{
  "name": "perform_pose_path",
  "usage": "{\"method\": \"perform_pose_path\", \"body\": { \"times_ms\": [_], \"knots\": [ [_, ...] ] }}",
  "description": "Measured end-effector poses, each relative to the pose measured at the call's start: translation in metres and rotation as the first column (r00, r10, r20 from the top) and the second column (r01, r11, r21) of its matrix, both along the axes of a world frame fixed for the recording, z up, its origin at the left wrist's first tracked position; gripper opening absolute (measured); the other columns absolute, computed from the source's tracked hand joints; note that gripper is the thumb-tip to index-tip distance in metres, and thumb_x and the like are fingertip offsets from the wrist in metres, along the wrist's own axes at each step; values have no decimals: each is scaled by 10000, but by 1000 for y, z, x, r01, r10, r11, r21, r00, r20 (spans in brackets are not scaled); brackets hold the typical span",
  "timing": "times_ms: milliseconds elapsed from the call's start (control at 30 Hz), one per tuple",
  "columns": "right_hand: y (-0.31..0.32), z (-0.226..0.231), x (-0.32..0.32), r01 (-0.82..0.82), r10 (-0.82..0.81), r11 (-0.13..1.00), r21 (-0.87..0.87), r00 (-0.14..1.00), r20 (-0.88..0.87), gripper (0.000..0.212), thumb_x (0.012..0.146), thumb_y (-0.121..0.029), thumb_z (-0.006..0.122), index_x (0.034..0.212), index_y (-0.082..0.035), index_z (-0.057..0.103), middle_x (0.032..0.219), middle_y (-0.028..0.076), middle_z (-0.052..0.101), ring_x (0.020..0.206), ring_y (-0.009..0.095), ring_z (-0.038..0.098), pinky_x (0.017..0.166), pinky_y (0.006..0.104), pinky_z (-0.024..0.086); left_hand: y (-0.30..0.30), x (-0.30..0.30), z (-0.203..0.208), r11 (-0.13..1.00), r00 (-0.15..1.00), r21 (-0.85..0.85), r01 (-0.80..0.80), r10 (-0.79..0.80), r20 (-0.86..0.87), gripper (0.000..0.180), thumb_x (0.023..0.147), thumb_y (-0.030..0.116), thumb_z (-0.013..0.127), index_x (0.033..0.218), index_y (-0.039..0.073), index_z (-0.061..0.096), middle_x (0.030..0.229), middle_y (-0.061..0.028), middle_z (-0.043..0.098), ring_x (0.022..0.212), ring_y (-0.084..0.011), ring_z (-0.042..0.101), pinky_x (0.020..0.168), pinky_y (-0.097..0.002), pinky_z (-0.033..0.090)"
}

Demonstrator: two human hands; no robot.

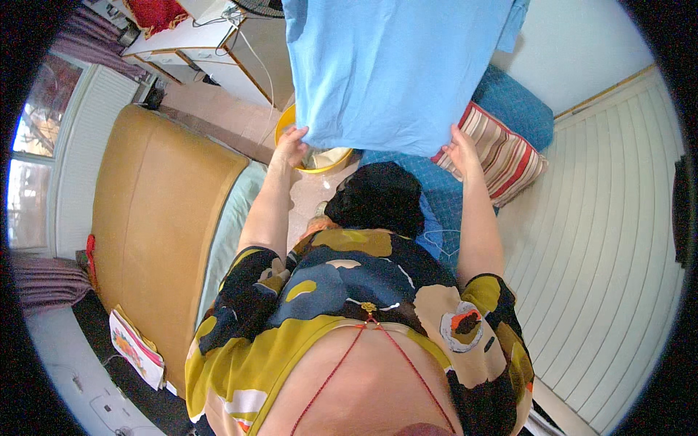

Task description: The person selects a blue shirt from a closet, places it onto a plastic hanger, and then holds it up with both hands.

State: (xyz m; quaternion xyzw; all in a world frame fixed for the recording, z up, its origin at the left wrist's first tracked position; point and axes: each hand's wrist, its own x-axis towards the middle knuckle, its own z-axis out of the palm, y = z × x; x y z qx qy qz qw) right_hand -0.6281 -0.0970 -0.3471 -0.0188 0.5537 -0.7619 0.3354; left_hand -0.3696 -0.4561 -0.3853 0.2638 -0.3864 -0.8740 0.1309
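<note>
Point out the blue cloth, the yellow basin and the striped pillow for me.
blue cloth (pixel 396 69): head view, middle of the hanging fabric.
yellow basin (pixel 285 125): head view, left rim.
striped pillow (pixel 505 156): head view, middle of its striped face.

A cloth (pixel 396 69) hangs spread between both hands, its lower corners pinched in the fingers of the left hand (pixel 292 144) and the right hand (pixel 461 149). Just beyond and below the left fingers sits a basin (pixel 287 125) on the floor. Right of the right fingers lies a striped cushion (pixel 502 152), with a pillow (pixel 512 105) behind it. Left of the left fingers stands a headboard (pixel 156 218); a cabinet (pixel 218 51) stands farther ahead.
</note>
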Motion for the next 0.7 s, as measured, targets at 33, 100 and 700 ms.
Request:
{"method": "perform_pose_path", "body": {
  "times_ms": [33, 100, 700],
  "knots": [
    [6, -3, 0, -67, 71, 996, 65, 996, -56, 294, 792, -219, 647, 1030, -65, 569, 958, 36, 608, 770, 147, 553, 645, 311, 438, 0, 5, -4, 996, 996, 23, 88, -87, -35, 194, 811, 186, 621, 955, 80, 544, 753, 1, 577, 534, -82, 474, 396, -177, 350],
    [13, -1, 2, -148, 191, 950, 275, 972, -136, 345, 752, -207, 671, 1038, -44, 568, 960, 32, 602, 783, 143, 533, 663, 298, 425, 20, 8, 1, 994, 997, 84, 73, -73, -4, 297, 837, 315, 596, 1018, 89, 534, 784, -4, 580, 555, -89, 492, 383, -163, 323],
    [18, -5, 4, 123, -123, 992, 31, 992, -26, 373, 764, -29, 595, 1119, 33, 495, 1004, 142, 581, 881, 279, 580, 740, 391, 501, 52, -10, -1, 926, 886, 367, -93, 245, -394, 445, 786, 150, 635, 1189, 49, 475, 1166, -90, 554, 1080, -253, 519, 952, -406, 394]
  ]
}}
